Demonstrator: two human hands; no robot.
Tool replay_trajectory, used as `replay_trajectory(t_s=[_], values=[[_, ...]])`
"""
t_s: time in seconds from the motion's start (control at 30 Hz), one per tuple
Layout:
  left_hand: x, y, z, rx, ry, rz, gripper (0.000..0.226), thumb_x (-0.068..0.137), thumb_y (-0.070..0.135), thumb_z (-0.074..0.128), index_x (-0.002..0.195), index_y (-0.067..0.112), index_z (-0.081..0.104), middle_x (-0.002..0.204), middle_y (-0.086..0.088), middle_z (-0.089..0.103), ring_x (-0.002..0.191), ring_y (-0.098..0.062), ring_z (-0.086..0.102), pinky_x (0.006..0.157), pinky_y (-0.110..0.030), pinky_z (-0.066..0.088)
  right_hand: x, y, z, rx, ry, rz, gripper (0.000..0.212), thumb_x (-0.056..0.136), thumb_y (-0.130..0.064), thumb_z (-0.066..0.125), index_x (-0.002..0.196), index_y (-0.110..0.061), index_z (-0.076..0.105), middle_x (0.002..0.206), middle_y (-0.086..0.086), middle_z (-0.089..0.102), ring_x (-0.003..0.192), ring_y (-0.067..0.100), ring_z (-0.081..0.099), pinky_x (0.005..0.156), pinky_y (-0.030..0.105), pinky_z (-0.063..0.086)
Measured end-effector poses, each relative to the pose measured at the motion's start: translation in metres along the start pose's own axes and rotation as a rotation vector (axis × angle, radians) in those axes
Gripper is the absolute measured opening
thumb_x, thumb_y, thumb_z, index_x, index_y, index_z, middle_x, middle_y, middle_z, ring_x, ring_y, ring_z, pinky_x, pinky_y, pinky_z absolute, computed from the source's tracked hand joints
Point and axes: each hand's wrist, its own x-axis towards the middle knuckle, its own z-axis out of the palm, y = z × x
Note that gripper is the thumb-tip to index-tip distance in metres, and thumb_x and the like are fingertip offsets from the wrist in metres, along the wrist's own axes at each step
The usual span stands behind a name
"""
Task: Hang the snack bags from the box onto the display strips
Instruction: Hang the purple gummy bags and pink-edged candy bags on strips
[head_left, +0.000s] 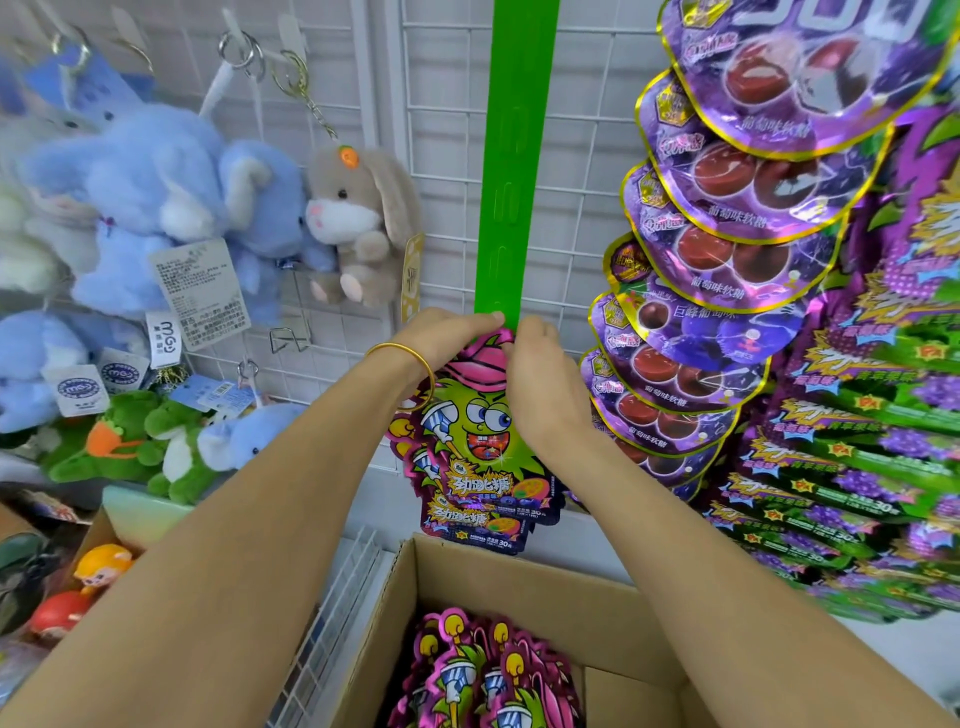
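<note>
A snack bag (480, 431) is pinched at its top by the left hand (449, 338) and right hand (540, 374), against the lower end of the green strip (511, 171). Purple bags (727, 249) crowd the right side; the box (519, 584) lies below.

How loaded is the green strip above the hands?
Bare there: the green strip shows only empty hook slots. The left hand and right hand pinch a snack bag at its top, lower down.
</note>
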Motion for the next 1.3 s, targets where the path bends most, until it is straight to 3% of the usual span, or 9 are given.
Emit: replay_trajectory(t_s=[0.13,0.2,0.47,0.67,0.83,0.97,1.13,1.23,1.3], values=[[0.0,0.0,0.0,-0.012,-0.003,0.003,0.04,0.083,0.052,0.056,0.084,0.012,0.061,0.095,-0.003,0.047,0.092,-0.017,0.042,0.081,-0.025,0.028,0.0,0.001,0.0,0.006,0.002,0.011,0.018,0.096,-0.004,0.042,0.113,-0.003,0.041,0.117,0.017,0.051,0.1,0.039,0.06,0.061,0.034,0.032],[-0.001,-0.001,0.0,-0.007,0.002,0.01,0.038,0.084,0.051,0.055,0.076,0.014,0.058,0.097,-0.004,0.047,0.09,-0.017,0.043,0.08,-0.025,0.028,-0.001,0.001,0.002,-0.01,0.002,0.003,0.017,0.096,-0.005,0.043,0.113,-0.003,0.042,0.116,0.017,0.052,0.1,0.038,0.06,0.062,0.034,0.033],[0.001,-0.004,0.006,-0.007,0.022,0.054,0.038,0.087,0.05,0.051,0.075,0.015,0.058,0.074,-0.003,0.055,0.07,-0.017,0.05,0.06,-0.021,0.035,-0.006,0.001,0.007,-0.04,0.043,-0.016,0.016,0.096,-0.008,0.043,0.112,-0.005,0.042,0.116,0.013,0.053,0.097,0.036,0.061,0.06,0.034,0.032],[0.002,-0.004,0.006,0.021,0.007,0.104,0.045,0.089,0.048,0.047,0.095,0.007,0.065,0.088,-0.012,0.06,0.079,-0.021,0.055,0.075,-0.028,0.04,-0.005,0.003,0.004,-0.105,0.109,-0.037,0.017,0.097,-0.01,0.043,0.113,-0.006,0.042,0.113,0.012,0.053,0.094,0.036,0.062,0.058,0.034,0.03],[-0.001,-0.002,0.006,0.029,0.019,0.092,0.033,0.091,0.046,0.047,0.071,0.021,0.053,0.086,-0.006,0.054,0.082,-0.02,0.049,0.064,-0.025,0.035,-0.003,0.005,0.007,-0.096,0.103,-0.029,0.016,0.097,-0.01,0.041,0.113,-0.006,0.043,0.113,0.012,0.054,0.095,0.037,0.062,0.059,0.034,0.03],[0.0,-0.003,0.009,-0.017,0.028,0.075,0.037,0.09,0.046,0.047,0.097,0.012,0.061,0.095,-0.008,0.052,0.087,-0.021,0.048,0.078,-0.024,0.032,-0.004,0.007,0.011,-0.103,0.082,-0.03,0.016,0.097,-0.01,0.041,0.113,-0.006,0.043,0.115,0.012,0.055,0.098,0.035,0.061,0.062,0.033,0.031],[0.0,-0.019,0.008,0.046,0.02,0.144,0.036,0.092,0.041,0.048,0.065,0.016,0.047,0.062,0.002,0.038,0.058,-0.01,0.035,0.055,-0.025,0.026,-0.006,0.013,0.018,-0.077,-0.002,-0.041,0.021,0.095,-0.009,0.048,0.115,-0.007,0.044,0.117,0.013,0.052,0.099,0.035,0.06,0.062,0.034,0.034],[-0.002,-0.034,0.011,-0.001,0.069,0.229,0.014,0.088,0.013,0.057,0.089,0.0,0.063,0.082,-0.013,0.06,0.078,-0.019,0.053,0.076,-0.028,0.044,-0.008,0.016,0.018,-0.039,-0.045,-0.04,0.026,0.097,-0.023,0.044,0.117,-0.007,0.045,0.119,0.013,0.049,0.101,0.036,0.058,0.068,0.039,0.041],[-0.004,-0.045,0.011,-0.002,0.099,0.284,0.029,0.083,-0.001,0.056,0.112,0.002,0.059,0.108,-0.014,0.063,0.098,-0.018,0.057,0.092,-0.023,0.043,-0.01,0.016,0.015,-0.021,-0.048,-0.034,0.031,0.097,-0.029,0.043,0.117,-0.006,0.045,0.121,0.014,0.047,0.102,0.037,0.057,0.071,0.041,0.043]])
